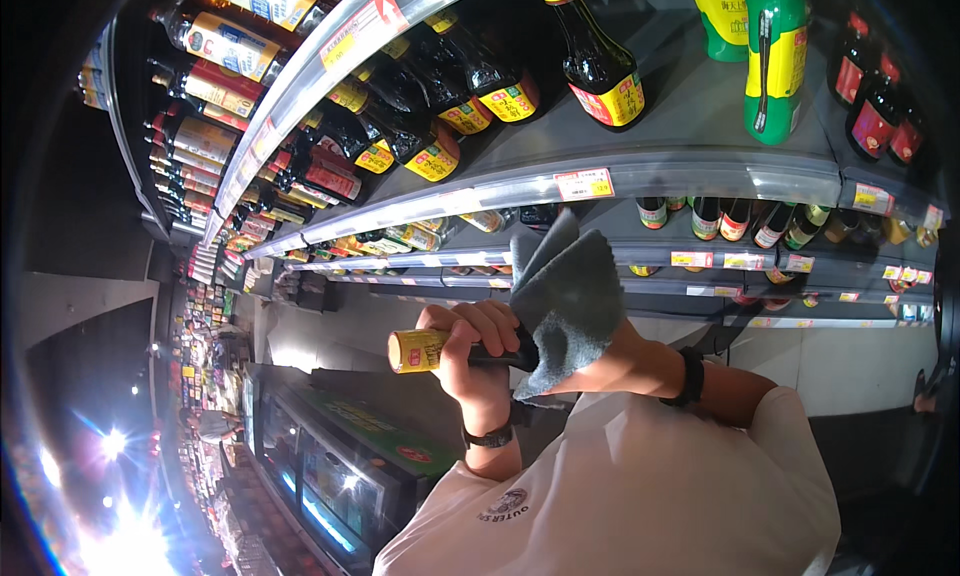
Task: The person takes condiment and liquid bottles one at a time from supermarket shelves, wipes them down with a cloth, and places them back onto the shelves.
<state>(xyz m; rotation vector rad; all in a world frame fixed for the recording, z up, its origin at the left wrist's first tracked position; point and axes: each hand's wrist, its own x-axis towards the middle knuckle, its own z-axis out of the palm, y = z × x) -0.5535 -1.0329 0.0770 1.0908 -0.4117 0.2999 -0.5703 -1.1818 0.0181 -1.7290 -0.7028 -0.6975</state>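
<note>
My left hand [474,345] grips the neck of a dark sauce bottle [416,351] with a yellow wrapped cap. The bottle lies tilted in front of my chest, its cap toward the left of the view. A grey-blue towelling cloth [568,306] covers the bottle's lower body, hiding its label and base. My right hand [600,362] is closed around that end through the cloth; most of its fingers are hidden under the folds. A similar soy sauce bottle [606,66] stands alone on the shelf [690,137] beyond my hands.
Several dark sauce bottles [431,152] stand close together along the shelf at left. Green and yellow plastic bottles [776,66] are at the upper right. Price tags [585,184] line the shelf edge. A glass-doored cooler [322,471] stands at lower left, and a person [214,426] is farther back.
</note>
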